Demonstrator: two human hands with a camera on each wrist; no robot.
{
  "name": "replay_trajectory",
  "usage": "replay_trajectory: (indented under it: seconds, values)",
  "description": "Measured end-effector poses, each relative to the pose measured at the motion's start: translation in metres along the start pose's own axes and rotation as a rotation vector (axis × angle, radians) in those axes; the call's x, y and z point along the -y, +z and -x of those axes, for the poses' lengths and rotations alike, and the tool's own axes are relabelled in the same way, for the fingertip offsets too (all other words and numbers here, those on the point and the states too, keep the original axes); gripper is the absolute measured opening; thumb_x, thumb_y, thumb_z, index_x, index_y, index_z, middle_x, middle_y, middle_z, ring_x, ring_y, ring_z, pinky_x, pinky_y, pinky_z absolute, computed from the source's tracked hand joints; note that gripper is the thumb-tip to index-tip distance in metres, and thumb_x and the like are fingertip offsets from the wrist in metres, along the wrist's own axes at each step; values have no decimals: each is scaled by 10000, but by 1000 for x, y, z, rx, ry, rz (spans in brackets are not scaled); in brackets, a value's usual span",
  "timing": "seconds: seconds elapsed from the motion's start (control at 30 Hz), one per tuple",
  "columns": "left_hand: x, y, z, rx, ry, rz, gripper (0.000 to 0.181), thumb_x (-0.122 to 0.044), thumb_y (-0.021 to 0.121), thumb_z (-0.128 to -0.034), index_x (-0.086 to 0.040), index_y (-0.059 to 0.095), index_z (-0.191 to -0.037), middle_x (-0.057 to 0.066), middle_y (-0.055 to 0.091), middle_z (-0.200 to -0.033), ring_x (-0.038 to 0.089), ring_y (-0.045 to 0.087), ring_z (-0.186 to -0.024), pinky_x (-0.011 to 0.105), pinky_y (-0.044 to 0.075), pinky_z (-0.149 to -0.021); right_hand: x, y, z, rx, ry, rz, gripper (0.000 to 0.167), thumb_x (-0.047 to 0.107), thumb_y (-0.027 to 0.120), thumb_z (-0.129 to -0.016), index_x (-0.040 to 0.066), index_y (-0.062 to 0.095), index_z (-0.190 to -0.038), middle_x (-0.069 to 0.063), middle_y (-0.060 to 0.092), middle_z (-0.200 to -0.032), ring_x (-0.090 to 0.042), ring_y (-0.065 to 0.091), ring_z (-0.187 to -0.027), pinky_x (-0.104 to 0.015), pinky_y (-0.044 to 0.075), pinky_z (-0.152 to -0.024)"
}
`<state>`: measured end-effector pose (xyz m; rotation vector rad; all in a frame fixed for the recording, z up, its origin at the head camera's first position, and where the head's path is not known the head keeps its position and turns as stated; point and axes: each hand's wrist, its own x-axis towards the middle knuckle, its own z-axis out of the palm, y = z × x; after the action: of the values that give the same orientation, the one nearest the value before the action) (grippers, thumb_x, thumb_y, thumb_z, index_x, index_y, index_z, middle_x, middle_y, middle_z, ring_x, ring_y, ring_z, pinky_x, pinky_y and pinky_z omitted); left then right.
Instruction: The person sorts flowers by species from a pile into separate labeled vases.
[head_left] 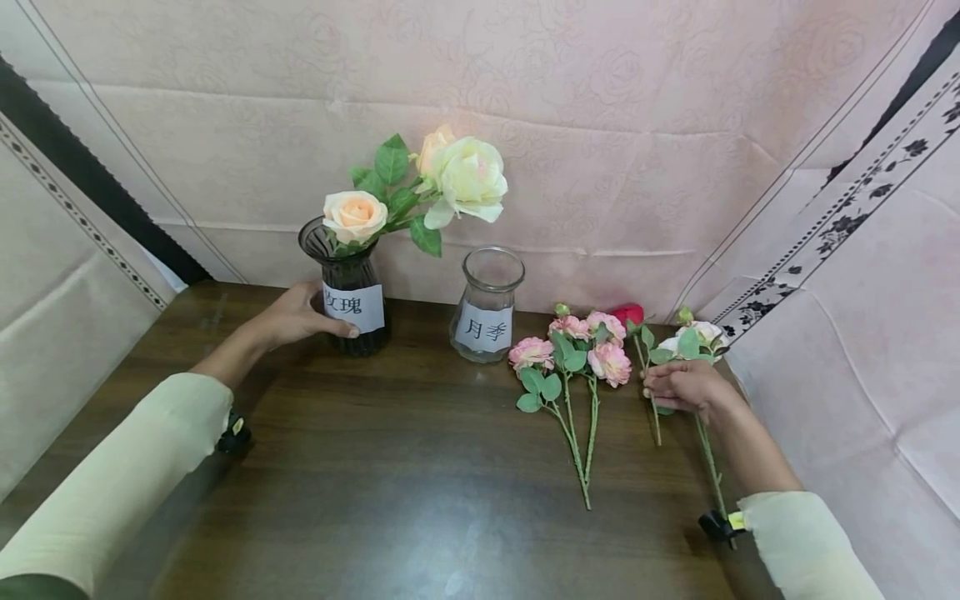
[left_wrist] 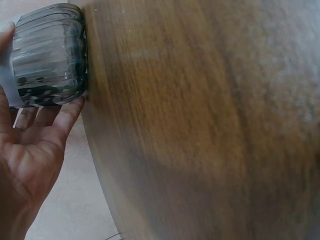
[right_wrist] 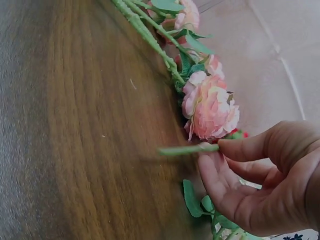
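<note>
My left hand (head_left: 298,318) grips the dark ribbed glass vase (head_left: 352,271), thumb across its white paper label. In the left wrist view the fingers reach around the vase (left_wrist: 47,55) near its base. Peach roses (head_left: 356,217) and a large pale cream-green bloom (head_left: 469,177) stand in this vase, leaning right. On the right, my right hand (head_left: 688,387) pinches the green stem of a red rose (head_left: 628,313) between thumb and fingers. The right wrist view shows the stem's cut end (right_wrist: 180,150) sticking out past the fingertips; the bloom is mostly hidden there.
A clear glass vase (head_left: 483,325) with a white label and no flowers stands right of the dark one. A pink flower spray (head_left: 573,354) lies on the wooden table (head_left: 390,467). A white flower spray (head_left: 701,335) lies partly under my right hand. Fabric-covered walls border the table.
</note>
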<state>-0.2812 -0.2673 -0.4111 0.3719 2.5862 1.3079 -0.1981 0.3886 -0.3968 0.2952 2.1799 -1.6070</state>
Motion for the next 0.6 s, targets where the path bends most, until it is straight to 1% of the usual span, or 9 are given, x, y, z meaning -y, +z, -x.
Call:
replay_trajectory:
  seconds: [0.07,0.17,0.23,0.27,0.33,0.43,0.5,0.6]
  values:
    - [0,0,0,1,2,2,746,-335,953,-933,-85,607,-1545,143,748,-1466,229,702,-1288,322,536,-1080,1,0,2,26,6,-33,329,-63,590,-1100,-165,609,-1412,136,837,-961,-35,806,-854,-261,687,-833]
    - [-1,1,0,2,6,6,742,-331,953,-933,-86,609,-1542,142,750,-1463,221,704,-1281,309,539,-1070,1,-1,3,54,14,-71,231,-37,597,-1120,-39,698,-1327,101,854,-991,-75,834,-897,-282,690,-866]
    - [-1,1,0,4,8,9,743,-332,953,-933,-88,608,-1543,141,749,-1464,218,704,-1280,306,539,-1068,3,0,4,58,18,-96,202,-17,611,-1126,25,726,-1287,87,859,-1006,-94,844,-920,-295,692,-883]
    - [-1,1,0,4,9,8,743,-334,954,-932,-88,609,-1543,140,749,-1464,216,704,-1278,304,540,-1067,4,0,5,64,16,-109,195,-11,608,-1131,40,724,-1278,73,861,-1016,-106,849,-936,-305,692,-895]
    - [0,2,0,2,10,5,743,-334,955,-931,-86,611,-1541,140,749,-1463,215,704,-1276,302,541,-1065,6,0,5,82,2,-134,199,-9,588,-1141,38,707,-1294,45,865,-1045,-123,854,-970,-324,691,-922]
    - [1,1,0,-3,7,-1,744,-332,954,-931,-80,610,-1541,145,748,-1462,229,703,-1281,306,541,-1064,10,1,5,104,-29,-177,219,-16,572,-1145,7,691,-1328,4,871,-1084,-140,854,-1014,-340,686,-954]
    - [1,1,0,-7,4,-4,749,-334,953,-932,-80,606,-1545,147,744,-1468,248,698,-1298,321,536,-1074,12,2,6,117,-55,-213,211,-30,564,-1144,4,699,-1303,-23,872,-1097,-148,854,-1031,-344,682,-967]
    - [2,0,-1,-5,1,-5,765,-343,949,-936,-79,594,-1560,155,733,-1485,287,688,-1339,368,526,-1106,16,4,7,124,-93,-275,199,-46,572,-1136,43,736,-1207,-49,866,-1092,-160,856,-1041,-344,678,-974]
